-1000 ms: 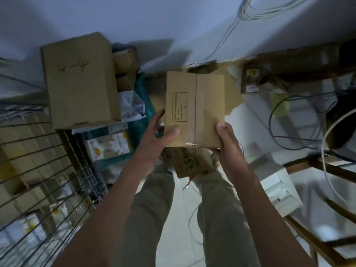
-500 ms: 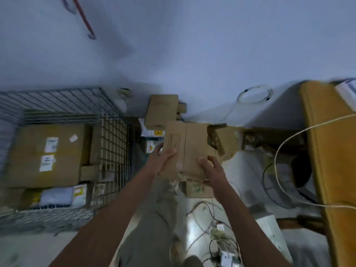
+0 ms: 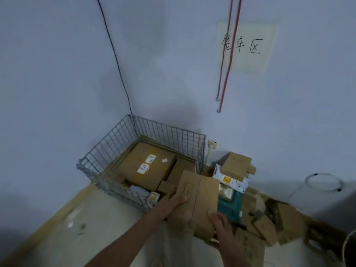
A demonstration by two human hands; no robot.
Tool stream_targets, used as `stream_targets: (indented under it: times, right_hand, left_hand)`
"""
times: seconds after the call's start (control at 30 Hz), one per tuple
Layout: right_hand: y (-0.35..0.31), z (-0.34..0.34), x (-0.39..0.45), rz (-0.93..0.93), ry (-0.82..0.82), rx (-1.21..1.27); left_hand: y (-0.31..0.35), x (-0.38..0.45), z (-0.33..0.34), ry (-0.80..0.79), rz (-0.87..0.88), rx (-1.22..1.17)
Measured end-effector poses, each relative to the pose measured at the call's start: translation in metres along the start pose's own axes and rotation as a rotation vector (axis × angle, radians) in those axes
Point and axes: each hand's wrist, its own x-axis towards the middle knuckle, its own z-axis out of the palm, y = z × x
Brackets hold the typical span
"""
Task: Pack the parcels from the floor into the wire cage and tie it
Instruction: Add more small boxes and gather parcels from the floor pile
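I hold a brown cardboard parcel point(image 3: 198, 197) in front of me with both hands. My left hand point(image 3: 173, 204) grips its left edge, thumb on top. My right hand point(image 3: 221, 226) grips its near right corner. The parcel hangs just right of and in front of the wire cage point(image 3: 107, 149), which stands in the wall corner. Inside the cage lie a large labelled carton point(image 3: 146, 168) and several smaller parcels. More parcels are piled on the floor to the right, among them an upright brown box point(image 3: 236, 165) and a white mailer point(image 3: 231, 180).
Two red cords with hooks point(image 3: 227, 70) hang down the wall over a handwritten paper sign point(image 3: 246, 45). A black cable point(image 3: 115, 58) runs down the corner. A teal bag point(image 3: 230, 206) and small cartons point(image 3: 265, 228) crowd the floor on the right. A cable coil point(image 3: 323, 182) lies by the wall.
My view has risen and swung left, so the whole cage and wall now show. The parcel has moved left with both hands toward the cage's near right corner.
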Motion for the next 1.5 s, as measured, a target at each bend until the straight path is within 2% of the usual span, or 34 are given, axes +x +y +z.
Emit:
stream_targets:
  times: [0.37,0.6,0.77,0.97,1.1,1.23,1.5]
  right_hand:
    - [0.023,0.166,-0.013,-0.076,-0.040,-0.061]
    - [0.027,0.253,0.000,-0.190,-0.029,-0.067]
    - [0.018,0.274,0.026,-0.150,0.041,-0.005]
    - [-0.015,0.273,0.103,-0.035,0.132,0.094]
    - [-0.033,0.280,0.155,-0.010,0.143,0.098]
    - [-0.043,0.286,0.202,0.048,0.140,0.082]
    - [-0.047,0.297,0.244,0.169,0.145,0.112]
  left_hand:
    - [-0.050,-0.017,-0.170,0.023,0.133,-0.122]
    - [-0.051,0.014,-0.259,-0.046,0.097,-0.153]
    - [-0.026,0.048,-0.282,-0.128,0.022,-0.088]
    - [0.001,0.113,-0.323,-0.044,-0.090,-0.095]
    - [0.020,0.152,-0.357,0.001,-0.140,-0.041]
    - [0.036,0.194,-0.376,0.072,-0.187,-0.090]
    - [0.051,0.256,-0.360,-0.043,-0.261,0.236]
